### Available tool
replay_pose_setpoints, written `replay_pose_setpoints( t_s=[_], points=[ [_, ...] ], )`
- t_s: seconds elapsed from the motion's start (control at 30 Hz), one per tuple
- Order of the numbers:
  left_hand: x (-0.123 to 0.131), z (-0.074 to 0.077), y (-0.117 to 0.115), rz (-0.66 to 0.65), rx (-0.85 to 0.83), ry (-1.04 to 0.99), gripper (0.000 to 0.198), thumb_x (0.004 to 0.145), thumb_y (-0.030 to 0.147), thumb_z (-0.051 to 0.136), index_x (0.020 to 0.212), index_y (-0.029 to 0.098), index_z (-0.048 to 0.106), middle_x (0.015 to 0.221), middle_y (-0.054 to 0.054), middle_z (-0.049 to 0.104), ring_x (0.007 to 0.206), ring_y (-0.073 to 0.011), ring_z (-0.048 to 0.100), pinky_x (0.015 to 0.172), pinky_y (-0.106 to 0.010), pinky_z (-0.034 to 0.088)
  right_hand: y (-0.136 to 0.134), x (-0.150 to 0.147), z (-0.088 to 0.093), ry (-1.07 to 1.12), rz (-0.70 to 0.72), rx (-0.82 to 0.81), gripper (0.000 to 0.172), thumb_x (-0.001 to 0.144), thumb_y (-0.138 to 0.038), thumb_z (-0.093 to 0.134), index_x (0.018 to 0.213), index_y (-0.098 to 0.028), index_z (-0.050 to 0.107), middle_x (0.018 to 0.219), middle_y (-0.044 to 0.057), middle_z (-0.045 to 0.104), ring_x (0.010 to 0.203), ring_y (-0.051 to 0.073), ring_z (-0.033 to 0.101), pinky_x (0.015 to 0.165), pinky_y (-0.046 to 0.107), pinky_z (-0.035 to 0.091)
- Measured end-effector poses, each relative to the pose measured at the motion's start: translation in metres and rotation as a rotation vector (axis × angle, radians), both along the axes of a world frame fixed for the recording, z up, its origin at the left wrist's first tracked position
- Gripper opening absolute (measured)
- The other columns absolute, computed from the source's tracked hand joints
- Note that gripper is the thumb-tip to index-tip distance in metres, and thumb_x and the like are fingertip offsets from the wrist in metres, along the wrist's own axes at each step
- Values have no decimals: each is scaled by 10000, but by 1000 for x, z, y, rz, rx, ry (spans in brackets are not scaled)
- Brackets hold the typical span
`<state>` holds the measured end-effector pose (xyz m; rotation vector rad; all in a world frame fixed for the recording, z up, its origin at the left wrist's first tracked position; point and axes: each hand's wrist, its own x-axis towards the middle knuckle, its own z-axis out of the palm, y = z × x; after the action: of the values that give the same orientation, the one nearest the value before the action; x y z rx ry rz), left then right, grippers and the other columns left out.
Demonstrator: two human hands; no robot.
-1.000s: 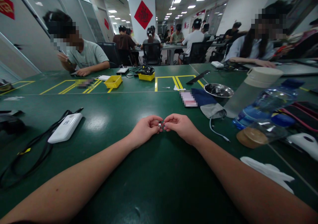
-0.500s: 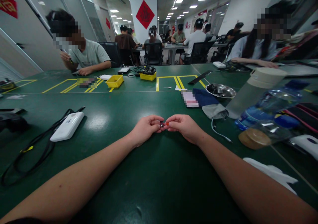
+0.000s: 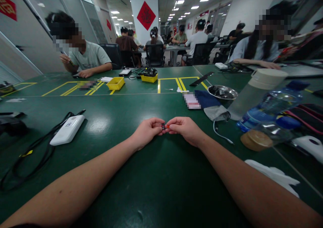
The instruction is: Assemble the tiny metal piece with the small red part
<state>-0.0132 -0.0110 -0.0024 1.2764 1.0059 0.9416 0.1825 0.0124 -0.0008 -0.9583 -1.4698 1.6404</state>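
Over the green table (image 3: 161, 174), my two hands meet fingertip to fingertip. My left hand (image 3: 148, 129) is closed in a pinch on a small black piece with light marks (image 3: 163, 126). Between the thumb and fingers of my right hand (image 3: 186, 128) sits a small orange-red piece (image 3: 168, 126). The two pieces are side by side; whether they touch is too small to tell. Fingertips hide most of both.
A white power bank (image 3: 67, 130) with a black cable lies to the left. On the right are a metal bowl (image 3: 222, 92), a frosted tumbler (image 3: 254, 90), a water bottle (image 3: 274, 103) and white tissue (image 3: 272, 174). Yellow trays (image 3: 115, 84) stand farther back. Co-workers sit across the table.
The orange-red piece in my right hand has come slightly nearer to the black piece in my left. The whole view has shifted a little.
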Motion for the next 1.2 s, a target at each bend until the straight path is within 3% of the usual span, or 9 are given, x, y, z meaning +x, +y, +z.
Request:
replay_pose_setpoints(
  t_s=[0.77, 1.0, 1.2],
  points=[
    [-1, 5, -1, 23, -102, -70, 237, 840, 127, 619, 1074, 131, 647, 971, -89, 708, 838, -131, 683, 837, -281, 524, 5, 1, -3, 50, -41, -59, 124, 736, -165, 697, 854, -133, 717, 856, 78, 742, 818, 173, 726, 760, 279, 577],
    [-4, 7, -4, 11, 61, 32, 273, 799, 171, 684, 1071, 148, 664, 854, -27, 665, 694, -81, 596, 678, -212, 478, 3, 2, -2, 47, -18, -21, 175, 705, -182, 753, 868, -134, 711, 842, 76, 744, 808, 168, 714, 740, 284, 561],
    [0, 9, -3, 65, -54, -40, 207, 814, 110, 635, 1020, 131, 649, 833, -45, 666, 719, -109, 661, 634, -203, 518, 3, 3, -5, 22, 16, 34, 157, 708, -196, 760, 840, -142, 694, 775, 54, 736, 750, 151, 699, 719, 283, 545]
  ],
)
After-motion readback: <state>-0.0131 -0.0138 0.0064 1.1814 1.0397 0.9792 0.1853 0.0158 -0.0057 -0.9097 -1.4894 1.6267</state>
